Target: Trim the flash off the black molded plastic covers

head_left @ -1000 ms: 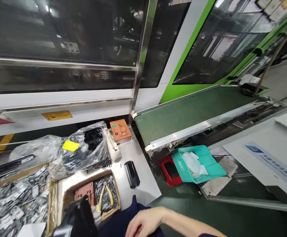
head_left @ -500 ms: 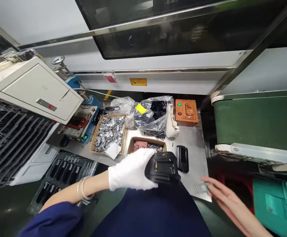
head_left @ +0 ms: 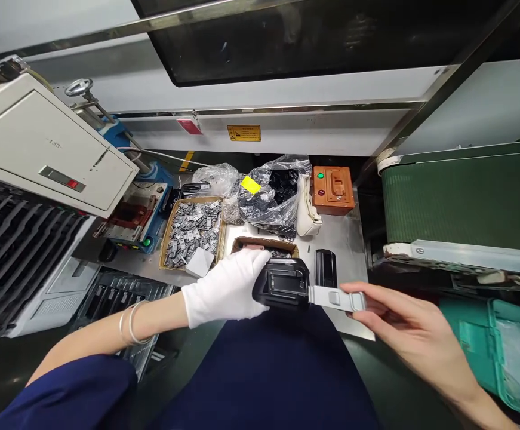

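Note:
My left hand (head_left: 230,289), in a white glove, is closed around the left side of a black plastic housing (head_left: 285,282) with a recessed slot on top. Bare and pinching, my right hand (head_left: 405,322) grips the right end of a flat grey latch piece (head_left: 335,298). The latch piece's left end meets the housing's right edge; whether it is inserted I cannot tell. Just behind them lies a long black plastic case (head_left: 326,269) on the metal table. A cardboard box (head_left: 266,243) of small parts is partly hidden by my glove and the housing.
A larger box of small grey metal parts (head_left: 192,233) stands back left, beside a blue press (head_left: 152,209). Behind are a plastic bag of black parts (head_left: 282,185), a white pouch (head_left: 307,215) and an orange control box (head_left: 332,191). A green conveyor (head_left: 461,203) runs at right.
My right hand has come in from the right with the latch piece, bringing it against the housing. The housing has been tilted and moved slightly left in my left hand. The camera view has shifted.

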A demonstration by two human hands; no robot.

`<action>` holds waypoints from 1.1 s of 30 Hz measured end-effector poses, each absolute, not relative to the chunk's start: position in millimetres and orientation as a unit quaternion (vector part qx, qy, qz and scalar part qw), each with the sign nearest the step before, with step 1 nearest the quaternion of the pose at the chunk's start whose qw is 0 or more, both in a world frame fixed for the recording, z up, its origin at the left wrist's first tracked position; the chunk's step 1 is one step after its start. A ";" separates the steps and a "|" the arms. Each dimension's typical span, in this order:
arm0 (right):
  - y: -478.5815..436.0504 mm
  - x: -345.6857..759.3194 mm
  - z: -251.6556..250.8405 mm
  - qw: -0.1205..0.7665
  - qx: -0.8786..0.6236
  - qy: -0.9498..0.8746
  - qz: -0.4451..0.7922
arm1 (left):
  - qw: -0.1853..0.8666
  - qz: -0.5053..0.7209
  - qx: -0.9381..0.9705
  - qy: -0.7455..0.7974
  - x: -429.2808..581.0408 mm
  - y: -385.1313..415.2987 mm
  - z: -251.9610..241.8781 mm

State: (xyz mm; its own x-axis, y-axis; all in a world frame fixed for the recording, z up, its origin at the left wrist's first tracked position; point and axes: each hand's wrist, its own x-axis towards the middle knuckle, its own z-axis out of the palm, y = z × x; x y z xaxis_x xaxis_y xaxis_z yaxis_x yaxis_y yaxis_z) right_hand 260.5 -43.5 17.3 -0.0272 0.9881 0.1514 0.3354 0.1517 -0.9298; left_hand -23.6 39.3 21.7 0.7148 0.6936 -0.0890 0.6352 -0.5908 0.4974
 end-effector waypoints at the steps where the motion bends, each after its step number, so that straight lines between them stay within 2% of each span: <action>1: -40.9 260.7 15.2 0.435 -0.536 -0.614 0.384 | 0.255 0.054 0.891 0.371 -24.2 39.5 21.0; 9: -13.4 262.4 23.7 0.321 -0.540 -0.624 0.465 | 0.220 0.019 0.907 0.358 -24.7 42.4 14.5; 12: -11.6 259.2 24.8 0.294 -0.512 -0.681 0.434 | 0.207 -0.009 0.907 0.366 -24.4 41.5 11.0; 18: -32.7 217.0 13.5 0.295 -0.442 -0.832 0.160 | 0.154 -0.045 0.912 0.379 -19.5 35.2 -3.1; 25: -30.6 169.3 -1.3 0.291 -0.461 -0.825 0.152 | 0.154 -0.043 0.919 0.361 -17.1 37.2 -18.9; 28: -28.6 172.3 -9.8 0.298 -0.497 -0.809 0.103 | 0.156 -0.012 0.909 0.387 -22.1 40.1 -17.7; 31: -22.7 178.3 -26.0 0.331 -0.528 -0.782 0.033 | 0.156 0.023 0.897 0.413 -28.3 41.1 -16.6; 33: -17.0 178.7 -40.5 0.381 -0.534 -0.750 0.090 | 0.149 0.040 0.892 0.425 -32.3 41.5 -18.8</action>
